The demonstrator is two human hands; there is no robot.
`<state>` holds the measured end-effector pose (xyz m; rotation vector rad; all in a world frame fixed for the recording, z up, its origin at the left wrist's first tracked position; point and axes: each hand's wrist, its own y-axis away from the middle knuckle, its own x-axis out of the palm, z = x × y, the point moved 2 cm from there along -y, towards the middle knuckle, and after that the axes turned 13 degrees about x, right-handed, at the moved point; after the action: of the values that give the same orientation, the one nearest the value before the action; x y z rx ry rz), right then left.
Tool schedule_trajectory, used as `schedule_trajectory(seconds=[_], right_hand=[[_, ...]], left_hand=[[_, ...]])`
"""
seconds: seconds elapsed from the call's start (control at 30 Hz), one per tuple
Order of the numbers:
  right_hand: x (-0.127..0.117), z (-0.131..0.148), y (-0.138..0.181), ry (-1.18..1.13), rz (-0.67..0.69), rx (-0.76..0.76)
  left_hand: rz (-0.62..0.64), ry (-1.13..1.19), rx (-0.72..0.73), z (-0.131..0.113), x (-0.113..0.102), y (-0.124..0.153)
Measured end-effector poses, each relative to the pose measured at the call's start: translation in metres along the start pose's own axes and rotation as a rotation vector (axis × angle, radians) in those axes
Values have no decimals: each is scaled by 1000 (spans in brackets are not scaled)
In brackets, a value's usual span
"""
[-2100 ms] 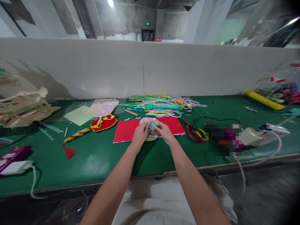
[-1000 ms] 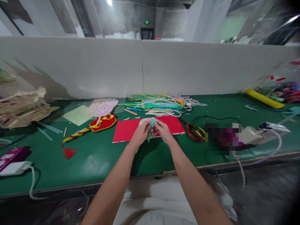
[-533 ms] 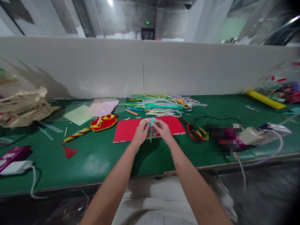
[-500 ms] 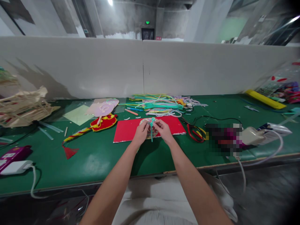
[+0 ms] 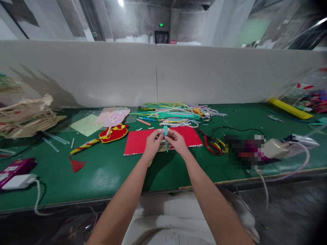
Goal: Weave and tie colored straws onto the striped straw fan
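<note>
Between my hands is a teal flower shape of fuzzy pipe cleaner [image 5: 165,130], its straight tail [image 5: 167,146] hanging down toward me. My left hand [image 5: 153,141] pinches it from the left side, and my right hand [image 5: 178,140] pinches it from the right. Both hands are over a red board [image 5: 135,142] lying on the green table. Under my fingers lies a pale, multicoloured piece [image 5: 161,147], mostly covered by the hands, so I cannot make out its kind.
Behind the board lies a heap of coloured pipe cleaners [image 5: 173,114]. To the left is a red and yellow fan [image 5: 113,133] with a tassel [image 5: 77,165]. Red-handled pliers [image 5: 213,145] lie right of the board. A glue gun's white charger-like plug [image 5: 19,182] stands front left.
The teal flower shape has been raised and turned slightly, its tail now tilting a little to the right. My fingers have shifted around it; the other things stay put.
</note>
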<state>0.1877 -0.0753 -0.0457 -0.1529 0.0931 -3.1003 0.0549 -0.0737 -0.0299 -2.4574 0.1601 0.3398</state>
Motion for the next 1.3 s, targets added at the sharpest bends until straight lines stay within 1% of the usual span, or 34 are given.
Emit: schedule_trajectory(seconds=[0.13, 0.3, 0.47, 0.57, 0.67, 0.83, 0.9, 1.03, 1.13, 1.3], right_hand=[[-2, -2, -1, 22, -48, -41], [-3, -1, 0, 49, -43, -69], [-3, -3, 0, 96, -46, -76], [-3, -5, 0, 145, -81, -80], [-1, -7, 1, 241, -108, -96], [4, -6, 5, 325, -72, -121], [5, -5, 6, 313, -46, -107], [7, -2, 7, 223, 32, -16], [6, 1, 6, 177, 35, 36], [1, 2, 5, 168, 31, 78]], left_hand=[[-31, 31, 3, 1, 0, 0], [25, 106, -53, 9, 0, -1], [15, 141, -76, 17, 0, -3], [-16, 133, -96, 16, 0, -4], [-69, 113, -121, 14, -1, -4], [-157, 102, -141, 16, 0, -2], [-176, 111, -138, 16, 0, -2], [-204, 84, -139, 14, 1, 0], [-208, 14, -108, 11, 1, 0], [-176, -83, -38, 10, 0, 0]])
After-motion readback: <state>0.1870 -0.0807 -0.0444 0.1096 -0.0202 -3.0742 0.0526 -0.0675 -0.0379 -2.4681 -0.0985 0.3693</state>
